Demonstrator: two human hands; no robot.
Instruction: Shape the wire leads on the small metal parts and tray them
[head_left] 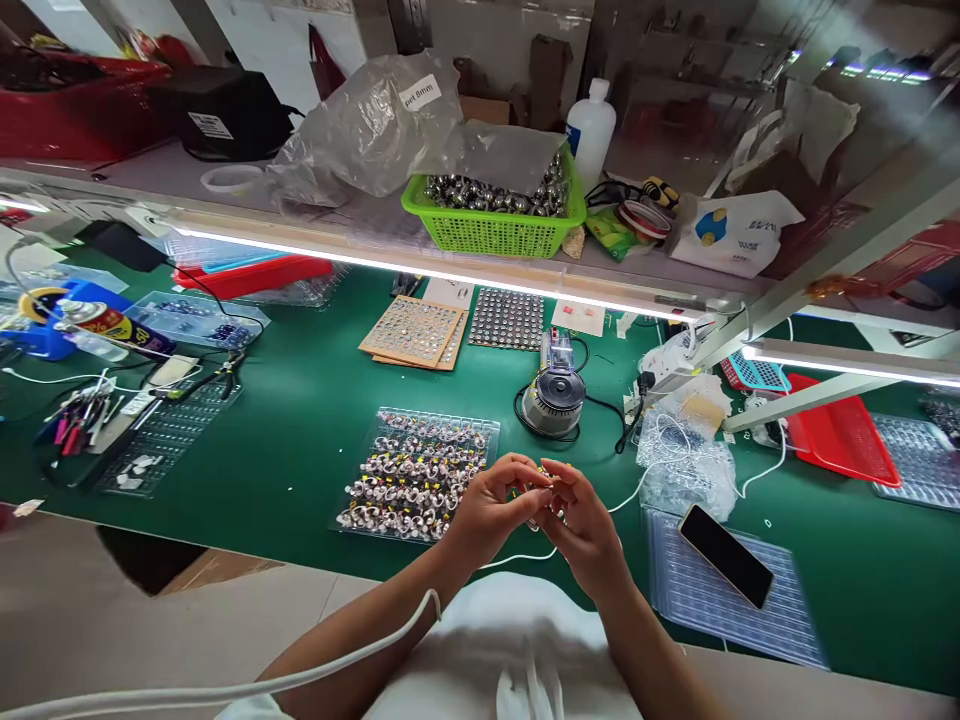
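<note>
My left hand (499, 505) and my right hand (581, 520) meet in front of my body, above the near edge of the green table. Thumbs and fingertips of both pinch a small part (546, 478) with white and yellow bits; the fingers cover most of it, so its kind is unclear. Left of the hands lies a clear plastic tray (491, 432) filled with rows of small white ring-shaped parts with yellow and dark bits (412, 475). Just beyond the hands stands a small round machine (555, 395) with a dark disc on top and a cable.
A phone (727, 555) rests on stacked clear trays (675, 590) at right. Brown boards (412, 330) and a panel of round parts (507, 318) lie farther back. Pliers (217, 375) and pens (82, 425) are at left. Overhead, a shelf carries a green basket (495, 235) of metal balls.
</note>
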